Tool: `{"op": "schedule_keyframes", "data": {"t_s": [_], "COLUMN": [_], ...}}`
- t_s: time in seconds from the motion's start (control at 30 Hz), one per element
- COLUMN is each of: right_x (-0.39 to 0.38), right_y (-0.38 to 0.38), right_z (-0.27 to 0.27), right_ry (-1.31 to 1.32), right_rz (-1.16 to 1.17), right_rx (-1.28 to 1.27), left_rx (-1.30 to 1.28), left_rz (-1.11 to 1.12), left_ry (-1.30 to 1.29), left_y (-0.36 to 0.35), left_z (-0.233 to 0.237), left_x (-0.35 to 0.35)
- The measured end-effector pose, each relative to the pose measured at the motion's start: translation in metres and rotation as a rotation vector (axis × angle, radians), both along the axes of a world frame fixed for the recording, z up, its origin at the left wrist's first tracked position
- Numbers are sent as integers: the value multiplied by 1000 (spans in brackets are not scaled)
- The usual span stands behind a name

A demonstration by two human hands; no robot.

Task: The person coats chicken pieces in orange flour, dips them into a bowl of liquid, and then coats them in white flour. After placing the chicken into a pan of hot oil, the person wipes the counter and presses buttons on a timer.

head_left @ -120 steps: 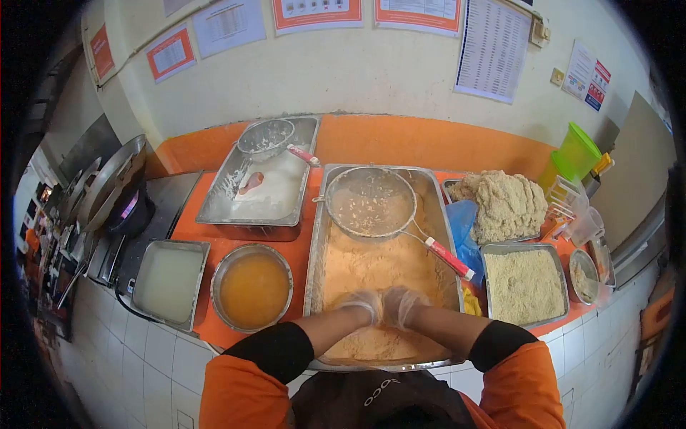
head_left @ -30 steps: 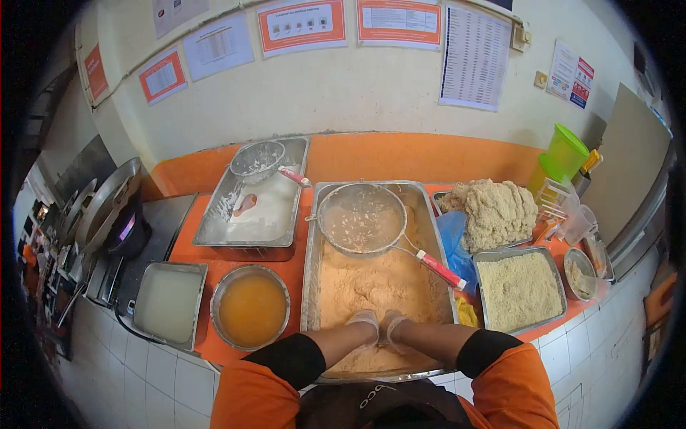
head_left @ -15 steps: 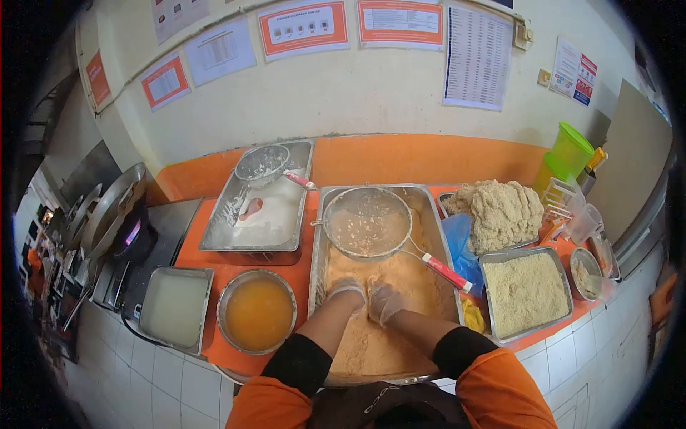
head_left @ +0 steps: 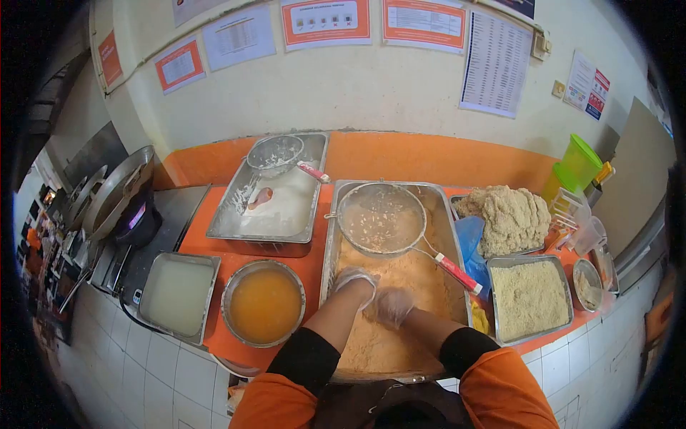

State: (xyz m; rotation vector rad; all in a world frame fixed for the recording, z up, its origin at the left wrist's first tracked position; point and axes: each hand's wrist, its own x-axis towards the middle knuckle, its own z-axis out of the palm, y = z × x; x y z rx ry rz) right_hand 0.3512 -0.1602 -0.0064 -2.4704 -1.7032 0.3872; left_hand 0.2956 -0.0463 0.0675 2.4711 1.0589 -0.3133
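Note:
Both my hands, in clear plastic gloves, are down in a deep metal tray (head_left: pixel 330 247) of orange-tinted breading flour (head_left: pixel 379 350). My left hand (head_left: pixel 357 280) bends into the flour left of the middle, its fingers mostly hidden. Close beside it, my right hand (head_left: pixel 393 306) presses into the flour too, its fingers hidden and blurred. Whether either hand holds anything does not show. A round wire sieve (head_left: pixel 381 218) with a red-and-white handle rests across the far part of this tray, crumbs on its mesh.
Left of me stand a bowl of orange liquid (head_left: pixel 264 304), a pan of cloudy liquid (head_left: pixel 176 297) and a white-flour tray (head_left: pixel 232 227) holding a raw meat piece (head_left: pixel 261 198) and another sieve (head_left: pixel 275 154). At right are a crumb tray (head_left: pixel 529 297), a crumb heap (head_left: pixel 511 218) and blue plastic (head_left: pixel 471 247). A lit burner (head_left: pixel 136 222) stands far left.
The head view has shifted slightly, moving the scene rightward. My right hand has moved a little lower and nearer me in the flour; my left hand is more bent at the wrist.

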Motion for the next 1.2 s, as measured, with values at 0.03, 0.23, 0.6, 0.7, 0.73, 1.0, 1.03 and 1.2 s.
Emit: {"op": "schedule_keyframes", "data": {"t_s": [0.03, 0.23, 0.6, 0.7, 0.73, 1.0, 1.03, 1.2], "right_x": [0, 44, -35, -55, -53, -4, -9, -11], "right_y": [3, -9, -59, -63, -60, -23, -19, -1], "right_z": [31, 79, -121, -29, -8, 91, 73, 1], "right_ry": [-3, 366, 57, 227, 257, -179, -178, 83], "right_rz": [6, -107, 464, 80, -13, 87, 88, -228], "right_rx": [-2, -47, -696, -618, -583, -334, -333, 255], "left_rx": [-2, -134, 65, 9, 16, -177, -176, 73], "left_rz": [6, -111, -974, -865, -863, -135, -133, -197], "left_ry": [-3, 54, 573, 535, 532, 163, 164, 146], "left_y": [0, 9, -80, -72, -70, -45, -45, -24], "left_z": [1, -15, -37, -65, -57, 65, 54, -25], "left_x": [-1, 7, -30, -21, -19, -12, -11, 0]}}
